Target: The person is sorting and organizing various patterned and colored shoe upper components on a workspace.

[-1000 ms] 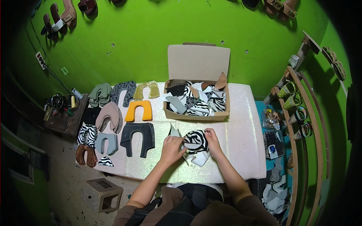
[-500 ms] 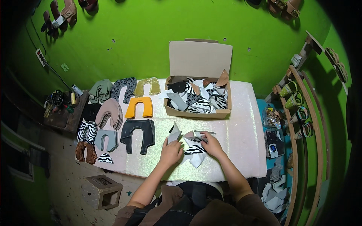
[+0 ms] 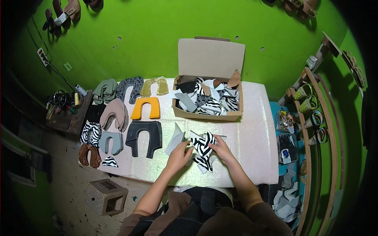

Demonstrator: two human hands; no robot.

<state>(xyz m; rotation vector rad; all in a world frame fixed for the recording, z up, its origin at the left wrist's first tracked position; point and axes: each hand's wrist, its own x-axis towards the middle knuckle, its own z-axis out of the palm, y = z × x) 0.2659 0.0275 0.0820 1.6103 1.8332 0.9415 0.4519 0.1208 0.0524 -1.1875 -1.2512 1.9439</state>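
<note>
Between thumb and fingers, my right hand [image 3: 221, 150] grips a zebra-print fabric scrap [image 3: 202, 144] by its right side, held over the light tabletop. Just left of that scrap is my left hand [image 3: 180, 156], thumb and fingers apart, nothing visibly gripped between them. Grey and white scraps [image 3: 174, 141] lie beside its fingertips; whether it touches them I cannot tell. Another zebra-print piece [image 3: 203, 163] lies below the held one, over a pale scrap partly hidden beneath. A thin grey strip [image 3: 220, 136] shows behind my right fingers.
Beyond my hands stands an open cardboard box [image 3: 208, 115] full of mixed scraps. Stacks of U-shaped cut pieces, including black [image 3: 154, 141] and orange [image 3: 136, 112], cover the table's left side. A wooden rack [image 3: 305, 157] with sandals stands right; a stool [image 3: 106, 196] sits lower left.
The zebra-print scrap has come up in my right hand and turned. My left hand has moved slightly right, and the grey scraps now spread farther left of it. The view has shifted slightly.
</note>
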